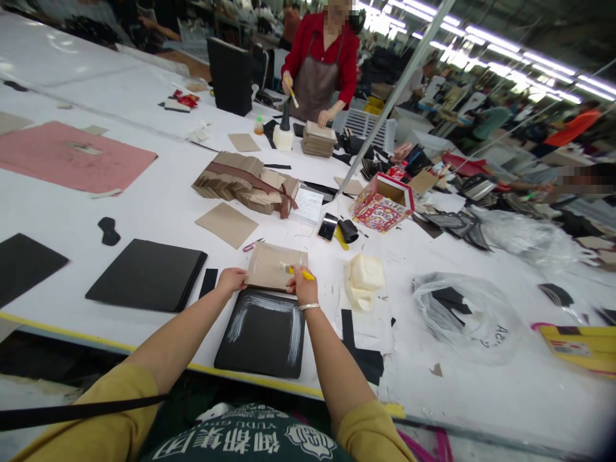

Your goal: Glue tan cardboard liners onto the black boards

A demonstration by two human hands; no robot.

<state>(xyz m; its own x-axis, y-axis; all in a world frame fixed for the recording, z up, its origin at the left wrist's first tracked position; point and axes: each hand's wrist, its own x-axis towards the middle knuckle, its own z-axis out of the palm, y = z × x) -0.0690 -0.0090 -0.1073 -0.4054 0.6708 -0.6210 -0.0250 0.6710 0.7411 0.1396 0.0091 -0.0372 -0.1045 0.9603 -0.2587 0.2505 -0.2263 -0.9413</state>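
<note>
My right hand (302,287) is closed round a brush with a yellow handle (307,275), its bristles on a tan board (269,262). The board tops a small stack, and whitish wet streaks show on it. At the stack's left corner, my left hand (233,280) grips the edge with its fingers pressed together. Just in front lies a black panel (262,350) with a band of white glue streaks along its top and sides. Left of my forearm is a stack of black panels (144,273). A cream plastic container (366,276) stands to the right of the brush.
Bundled tan boards (245,183) lie beyond, beside a single tan board (227,224). A phone (328,226), a red patterned box (384,202) and a slanting pole (394,96) stand right of them. A plastic bag (462,314) lies right. A co-worker in red (320,61) holds a brush across the table.
</note>
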